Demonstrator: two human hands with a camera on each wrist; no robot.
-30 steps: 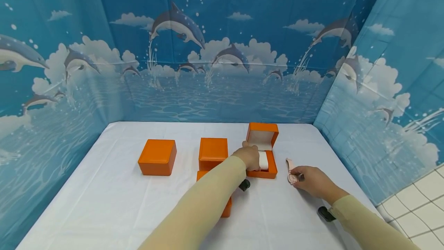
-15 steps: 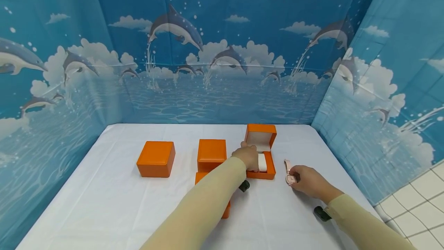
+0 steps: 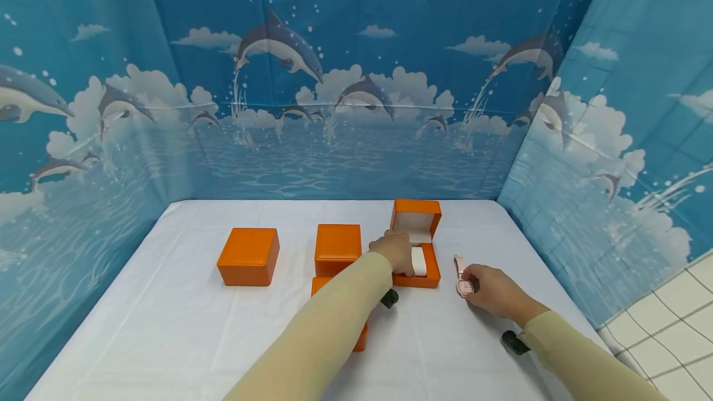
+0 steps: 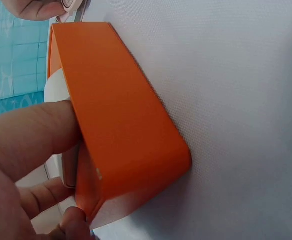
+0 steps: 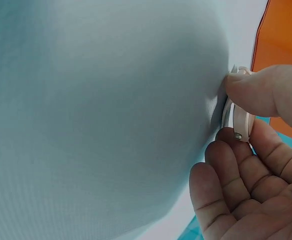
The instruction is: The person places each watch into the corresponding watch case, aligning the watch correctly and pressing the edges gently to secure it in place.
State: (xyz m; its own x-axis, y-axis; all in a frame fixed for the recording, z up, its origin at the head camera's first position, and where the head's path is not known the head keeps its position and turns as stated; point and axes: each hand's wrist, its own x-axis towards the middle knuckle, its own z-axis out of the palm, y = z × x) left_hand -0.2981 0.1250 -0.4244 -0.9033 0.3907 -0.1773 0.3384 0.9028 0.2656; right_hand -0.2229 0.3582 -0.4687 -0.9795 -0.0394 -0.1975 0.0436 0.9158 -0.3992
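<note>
On the right part of the table stands an orange watch box (image 3: 432, 265) with its lid raised, a white cushion (image 3: 419, 261) inside. My left hand (image 3: 394, 251) reaches into its left side. In the left wrist view the thumb dips behind the orange wall (image 4: 111, 100) and another finger lies at the cushion's end (image 4: 68, 172), pinching it; the thumb tip is hidden. My right hand (image 3: 496, 289) pinches a pink wristwatch (image 3: 465, 288) between thumb and fingers, right of the box. In the right wrist view the watch band (image 5: 242, 122) shows edge-on, close to the cloth.
A closed orange box (image 3: 248, 255) stands at the left, another (image 3: 338, 246) near the middle. More orange (image 3: 361, 339) shows partly behind my left forearm. White cloth covers the table (image 3: 167, 327); a dolphin-print curtain (image 3: 312, 159) surrounds its back and sides.
The whole head view has shifted slightly. Both hands keep their places at the box and the wristwatch; the watch has turned a little, its face showing more.
</note>
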